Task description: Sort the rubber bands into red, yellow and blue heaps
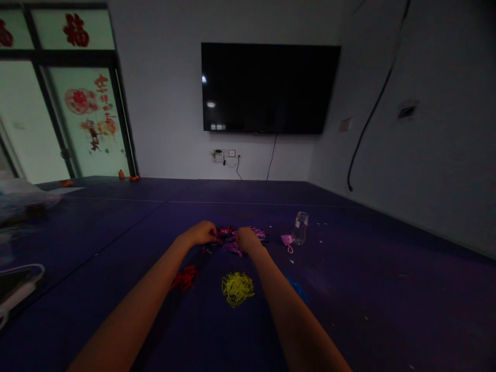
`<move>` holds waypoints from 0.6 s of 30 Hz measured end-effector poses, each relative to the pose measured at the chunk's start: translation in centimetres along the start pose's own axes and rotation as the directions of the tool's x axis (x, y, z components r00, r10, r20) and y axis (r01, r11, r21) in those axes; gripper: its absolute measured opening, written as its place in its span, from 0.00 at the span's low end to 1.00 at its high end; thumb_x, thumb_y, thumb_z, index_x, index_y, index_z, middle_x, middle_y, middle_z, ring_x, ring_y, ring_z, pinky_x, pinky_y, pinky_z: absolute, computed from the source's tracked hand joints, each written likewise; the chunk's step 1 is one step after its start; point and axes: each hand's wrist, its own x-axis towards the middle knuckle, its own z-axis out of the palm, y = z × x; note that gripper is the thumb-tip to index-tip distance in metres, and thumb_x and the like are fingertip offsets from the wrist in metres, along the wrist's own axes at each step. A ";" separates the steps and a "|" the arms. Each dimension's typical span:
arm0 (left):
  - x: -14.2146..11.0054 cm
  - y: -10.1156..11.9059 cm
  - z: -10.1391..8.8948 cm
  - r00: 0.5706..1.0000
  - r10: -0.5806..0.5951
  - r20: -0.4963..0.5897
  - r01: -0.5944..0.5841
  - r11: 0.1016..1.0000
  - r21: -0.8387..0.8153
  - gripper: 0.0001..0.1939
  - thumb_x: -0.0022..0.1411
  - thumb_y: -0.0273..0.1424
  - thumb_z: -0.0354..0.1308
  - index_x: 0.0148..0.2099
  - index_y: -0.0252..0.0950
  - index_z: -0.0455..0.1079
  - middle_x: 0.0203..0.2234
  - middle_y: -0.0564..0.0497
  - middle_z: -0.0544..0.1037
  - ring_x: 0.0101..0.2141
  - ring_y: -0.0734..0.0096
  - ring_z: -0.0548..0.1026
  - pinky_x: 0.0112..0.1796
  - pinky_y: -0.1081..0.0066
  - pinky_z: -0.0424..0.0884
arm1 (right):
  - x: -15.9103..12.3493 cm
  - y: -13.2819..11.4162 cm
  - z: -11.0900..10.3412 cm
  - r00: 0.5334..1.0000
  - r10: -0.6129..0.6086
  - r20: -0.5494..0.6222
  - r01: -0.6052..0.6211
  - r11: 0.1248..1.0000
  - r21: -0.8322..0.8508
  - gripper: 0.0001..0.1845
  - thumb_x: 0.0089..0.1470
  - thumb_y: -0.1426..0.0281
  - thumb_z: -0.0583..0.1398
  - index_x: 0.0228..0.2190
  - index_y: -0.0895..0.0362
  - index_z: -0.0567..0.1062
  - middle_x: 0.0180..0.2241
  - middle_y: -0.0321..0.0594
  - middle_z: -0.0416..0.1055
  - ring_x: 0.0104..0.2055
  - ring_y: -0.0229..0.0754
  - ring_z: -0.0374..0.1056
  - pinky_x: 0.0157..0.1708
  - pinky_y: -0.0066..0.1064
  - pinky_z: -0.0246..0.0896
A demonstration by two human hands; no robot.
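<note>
Curled round what I can't tell, my left hand [203, 232] and right hand [248, 239] likely pick through loops [233, 248]; next needs fine pinching.

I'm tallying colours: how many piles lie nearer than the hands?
3: red pile by left forearm, yellow pile between forearms, blue pile partly behind right forearm; more may be hidden.
</note>
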 end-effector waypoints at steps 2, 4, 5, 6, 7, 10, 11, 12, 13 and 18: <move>0.0 0.0 0.0 1.000 0.005 0.005 -0.005 1.000 -0.004 0.06 0.50 0.26 0.57 0.31 0.33 0.75 0.25 0.51 0.79 0.27 0.71 0.72 0.28 0.76 0.61 | 0.0 -0.1 0.1 1.000 -0.019 0.009 0.019 1.000 -0.017 0.17 0.53 0.82 0.51 0.42 0.68 0.74 0.43 0.57 0.72 0.46 0.50 0.69 0.43 0.31 0.60; 0.0 0.0 0.0 1.000 0.009 0.008 -0.009 1.000 -0.009 0.07 0.50 0.26 0.57 0.31 0.33 0.75 0.26 0.51 0.79 0.28 0.71 0.73 0.28 0.76 0.61 | 0.2 0.0 0.3 0.999 -0.030 0.020 0.030 0.999 -0.020 0.16 0.52 0.82 0.52 0.41 0.69 0.75 0.43 0.59 0.72 0.47 0.51 0.69 0.44 0.31 0.60; 0.0 0.0 0.0 1.000 0.010 0.009 -0.010 1.000 -0.010 0.07 0.50 0.25 0.57 0.31 0.33 0.75 0.26 0.51 0.79 0.28 0.71 0.73 0.28 0.76 0.61 | 0.4 0.1 0.4 0.999 -0.034 0.023 0.034 0.999 -0.020 0.16 0.52 0.82 0.52 0.40 0.69 0.75 0.43 0.59 0.72 0.47 0.51 0.69 0.44 0.30 0.59; 0.0 0.0 -0.1 1.000 0.011 0.009 -0.011 1.000 -0.011 0.07 0.50 0.25 0.57 0.31 0.33 0.75 0.26 0.51 0.79 0.28 0.71 0.73 0.28 0.77 0.61 | 0.5 0.2 0.4 0.999 -0.037 0.023 0.037 0.999 -0.019 0.16 0.51 0.82 0.53 0.40 0.69 0.75 0.43 0.59 0.72 0.47 0.51 0.69 0.45 0.30 0.59; 0.1 -0.1 -0.1 1.000 0.012 0.009 -0.012 1.000 -0.011 0.06 0.50 0.26 0.57 0.31 0.33 0.75 0.25 0.51 0.79 0.28 0.71 0.72 0.28 0.77 0.60 | 0.6 0.3 0.4 0.999 -0.038 0.021 0.038 0.999 -0.016 0.15 0.51 0.82 0.53 0.40 0.69 0.75 0.43 0.58 0.72 0.47 0.50 0.69 0.45 0.29 0.59; 0.1 -0.2 -0.1 1.000 0.013 0.010 -0.013 1.000 -0.010 0.06 0.51 0.27 0.57 0.31 0.33 0.75 0.24 0.52 0.78 0.27 0.72 0.72 0.27 0.77 0.59 | 0.7 0.6 0.1 0.999 -0.034 0.009 0.034 0.999 -0.006 0.16 0.51 0.81 0.53 0.40 0.68 0.75 0.43 0.56 0.72 0.47 0.49 0.69 0.44 0.28 0.59; 0.1 -0.3 -0.1 1.000 0.011 0.011 -0.011 1.000 -0.011 0.06 0.51 0.28 0.57 0.31 0.33 0.75 0.24 0.52 0.78 0.26 0.72 0.71 0.26 0.77 0.59 | 0.7 0.7 -0.1 0.999 -0.032 0.007 0.032 0.999 -0.003 0.16 0.52 0.81 0.53 0.40 0.68 0.75 0.43 0.56 0.73 0.47 0.48 0.69 0.44 0.28 0.59; 0.2 -0.3 -0.1 1.000 0.010 0.011 -0.010 1.000 -0.012 0.07 0.51 0.28 0.57 0.31 0.33 0.75 0.24 0.52 0.78 0.26 0.72 0.71 0.26 0.77 0.59 | 0.6 0.7 -0.2 1.000 -0.031 0.005 0.031 1.000 0.000 0.15 0.51 0.81 0.53 0.39 0.67 0.75 0.42 0.55 0.73 0.47 0.48 0.69 0.44 0.27 0.59; 0.2 -0.3 -0.1 1.000 0.009 0.012 -0.009 1.000 -0.014 0.07 0.51 0.28 0.57 0.31 0.32 0.75 0.24 0.52 0.78 0.26 0.72 0.71 0.26 0.77 0.59 | 0.6 0.7 -0.3 1.000 -0.030 0.004 0.030 1.000 0.003 0.15 0.51 0.80 0.53 0.39 0.67 0.76 0.42 0.54 0.73 0.46 0.47 0.69 0.44 0.27 0.60; 0.2 -0.3 0.0 1.000 0.008 0.013 -0.008 1.000 -0.030 0.07 0.51 0.27 0.57 0.32 0.32 0.76 0.27 0.49 0.79 0.28 0.71 0.72 0.28 0.77 0.60 | 0.1 0.3 -0.2 1.000 -0.003 0.030 0.004 1.000 -0.021 0.14 0.52 0.79 0.53 0.37 0.64 0.76 0.41 0.52 0.74 0.45 0.46 0.70 0.42 0.27 0.62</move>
